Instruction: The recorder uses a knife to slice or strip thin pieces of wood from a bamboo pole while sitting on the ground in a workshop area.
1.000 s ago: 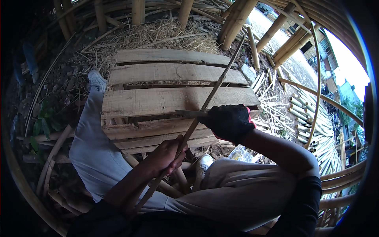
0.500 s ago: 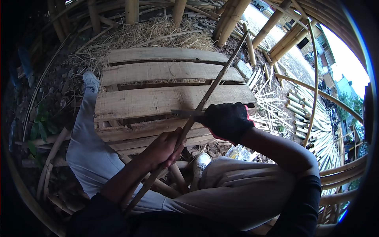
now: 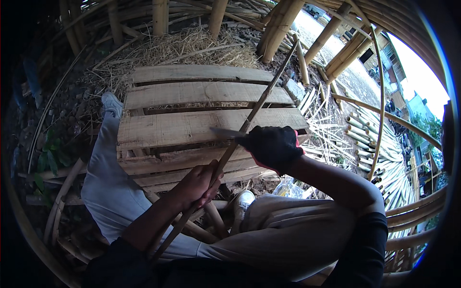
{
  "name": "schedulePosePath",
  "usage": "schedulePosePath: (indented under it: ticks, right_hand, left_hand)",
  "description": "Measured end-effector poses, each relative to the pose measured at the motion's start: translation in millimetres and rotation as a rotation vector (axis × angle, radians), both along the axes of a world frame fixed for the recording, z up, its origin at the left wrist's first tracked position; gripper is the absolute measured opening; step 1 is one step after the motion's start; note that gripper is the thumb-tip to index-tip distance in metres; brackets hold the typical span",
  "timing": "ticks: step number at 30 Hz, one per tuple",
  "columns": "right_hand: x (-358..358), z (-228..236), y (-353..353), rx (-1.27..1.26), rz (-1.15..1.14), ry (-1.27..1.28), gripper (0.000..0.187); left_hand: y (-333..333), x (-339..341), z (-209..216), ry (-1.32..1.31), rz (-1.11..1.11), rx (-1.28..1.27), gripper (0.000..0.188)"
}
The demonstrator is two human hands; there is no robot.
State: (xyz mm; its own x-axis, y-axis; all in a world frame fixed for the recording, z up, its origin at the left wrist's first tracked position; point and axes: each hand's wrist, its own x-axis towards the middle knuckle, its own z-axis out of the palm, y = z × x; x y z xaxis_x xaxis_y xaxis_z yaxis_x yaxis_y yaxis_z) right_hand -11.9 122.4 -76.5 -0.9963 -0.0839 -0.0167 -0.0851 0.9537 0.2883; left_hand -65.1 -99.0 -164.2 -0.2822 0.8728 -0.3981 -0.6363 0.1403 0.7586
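My bare left hand is closed around a long, thin bamboo pole, which runs slantwise from beneath my left arm up to the far right. Farther up the pole, my right hand, in a black glove with red edging, grips a knife. The knife's blade points left and lies across the pole; its handle is mostly hidden in the glove. Beneath the pole stands a slatted wooden crate between my legs, its boards spaced by dark gaps.
Dry straw lies behind the crate. Thick bamboo posts rise at the back. Several cut bamboo poles are piled on the right, with pale split strips scattered nearby. A clear plastic bag sits beside my right leg.
The crate sits slightly lower in view. The pole's far end has shifted slightly left, and the knife's blade is now more slanted against it. Both hands keep their grips.
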Motion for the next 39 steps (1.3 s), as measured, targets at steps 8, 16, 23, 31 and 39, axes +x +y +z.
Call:
schedulePosePath:
  ticks: [8, 16, 23, 31, 39]
  right_hand:
    - [-3.7, -18.3, 26.7, -0.054, 0.071, 0.116, 0.03]
    - [-33.2, 32.8, 88.4, 0.103, -0.286, 0.126, 0.035]
    - [-3.3, 3.4, 36.8, 0.034, 0.02, 0.021, 0.03]
    - [9.3, 1.2, -5.2, -0.086, 0.174, 0.055, 0.031]
    - [-0.6, 21.6, -6.1, -0.001, -0.045, -0.186, 0.025]
  left_hand:
    - [8.5, -0.8, -0.3, 0.057, 0.007, 0.026, 0.044]
    - [2.6, -0.5, 4.0, -0.018, 0.0, 0.038, 0.044]
    - [2.7, 0.2, -0.7, -0.059, -0.044, 0.073, 0.044]
    - [9.0, 6.2, 6.7, 0.124, 0.014, -0.023, 0.046]
    - [6.7, 14.3, 11.5, 0.255, 0.082, -0.133, 0.05]
